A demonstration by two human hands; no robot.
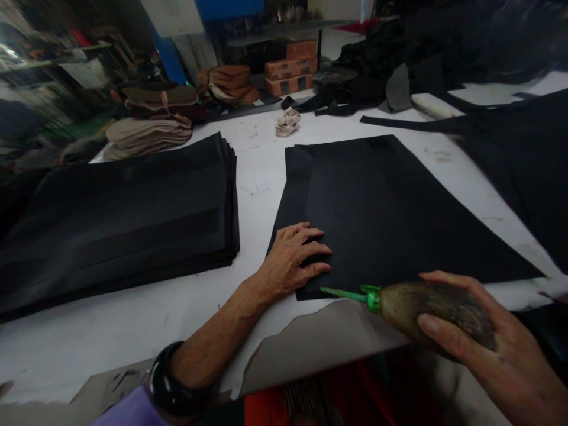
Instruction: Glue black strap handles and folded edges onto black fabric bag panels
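Right grip (497, 346) clasps bottle (412, 305) at near edge of surface (260, 165); likely soft, hold mid-body. Left grip (293, 260) spread on black sheet (377, 201).

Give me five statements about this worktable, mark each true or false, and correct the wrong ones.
1. The right hand holds a bottle with a green nozzle. True.
2. The left hand also grips the bottle. False: it lies on the black material.
3. A black bangle circles the left forearm. True.
4. A stack of black sheets lies left of the left hand. True.
5. The crumpled wad sits on that stack. False: it is on the white tabletop.
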